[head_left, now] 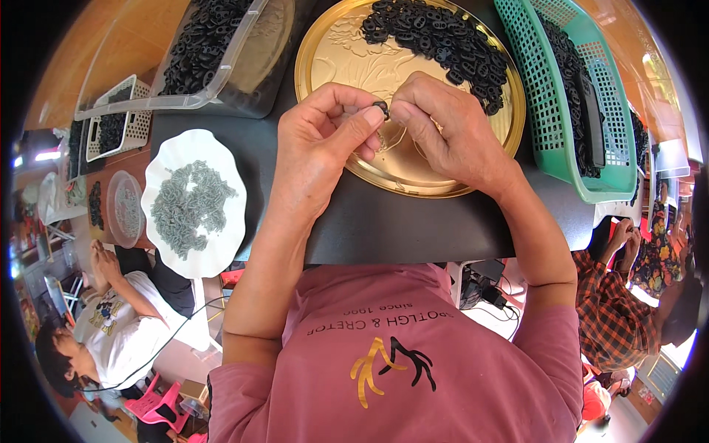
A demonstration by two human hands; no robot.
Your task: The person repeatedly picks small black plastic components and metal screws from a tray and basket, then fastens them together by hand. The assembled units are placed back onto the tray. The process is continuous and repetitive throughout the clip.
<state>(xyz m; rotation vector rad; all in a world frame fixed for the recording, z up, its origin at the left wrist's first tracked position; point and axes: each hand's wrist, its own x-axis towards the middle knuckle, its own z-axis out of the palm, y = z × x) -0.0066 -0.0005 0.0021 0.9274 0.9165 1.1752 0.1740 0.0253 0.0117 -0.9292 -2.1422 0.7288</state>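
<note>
My left hand [323, 133] pinches a small black plastic piece [381, 108] between thumb and fingertips, above the near part of a round gold tray [406, 183]. Close beside it, my right hand [452, 133] is closed, thumb against forefinger, its tips almost at the black piece. Whatever the right fingers hold is hidden. A thin pale line shows between the hands; whether it is a thread or the tray's pattern I cannot tell. Many black oval pieces with holes [443, 40] lie heaped along the tray's far and right side.
On the left stands a white scalloped plate [221, 255] of small grey spring-like pieces [193, 207]. Behind it is a clear bin [214, 100] of black pieces. A green basket [550, 148] of black parts flanks the tray at right. Other people sit at both sides.
</note>
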